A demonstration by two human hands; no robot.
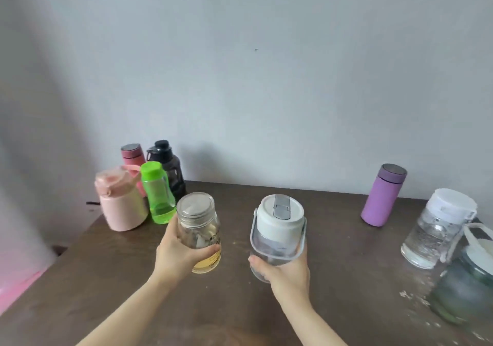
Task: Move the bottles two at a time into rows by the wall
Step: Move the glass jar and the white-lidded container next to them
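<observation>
The left hand [176,252] has its fingers [210,251] wrapped around the lower body of a clear glass jar [198,228] with a clear lid and a yellowish base. The right hand [286,268] has its fingers curled around the bottom of a clear bottle with a white flip lid [278,228] and a grey carrying handle. Whether either bottle rests on the dark brown desk [106,279] or is lifted just off it, I cannot tell.

Taking the glass jar as the landmark: just to its left and behind it stands a green bottle [157,193], with a pale pink jug [121,204] further left. Behind those, against the grey wall [266,79], stand a rose-coloured flask [132,156] and a black bottle [169,167]. Well to the right of the jar, near the wall, stands a purple flask [382,195]. Farther right sits a clear bottle with a white cap [434,228], and nearest the desk's right edge a blurred greenish bottle [464,289] with a cord loop.
</observation>
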